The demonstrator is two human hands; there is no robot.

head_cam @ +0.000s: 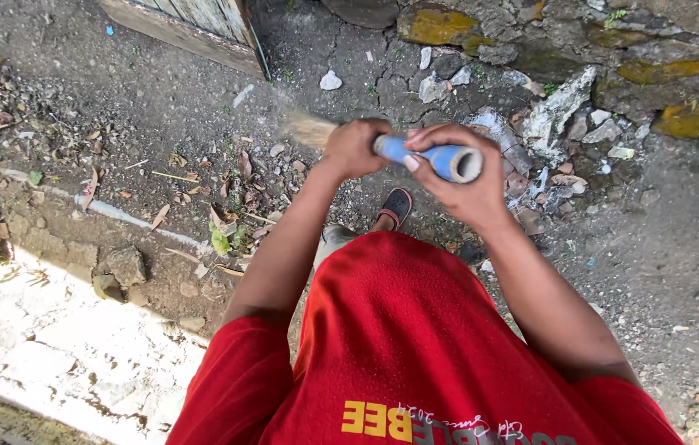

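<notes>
The left hand [355, 148] is wrapped closed around the blue broom handle [424, 155] at its lower section, and the right hand [457, 177] is curled closed around the upper end, just below the open grey tube tip. The handle's long axis runs from the right hand at upper right, away from the body, to the straw bristles [312, 130], which are blurred and lie beyond the left hand, making it the nearer hand to the sweeping end. Bristles sit over the dirt ground [119, 99] near dry leaves [226, 177], with rubble [564, 115] to the right.
</notes>
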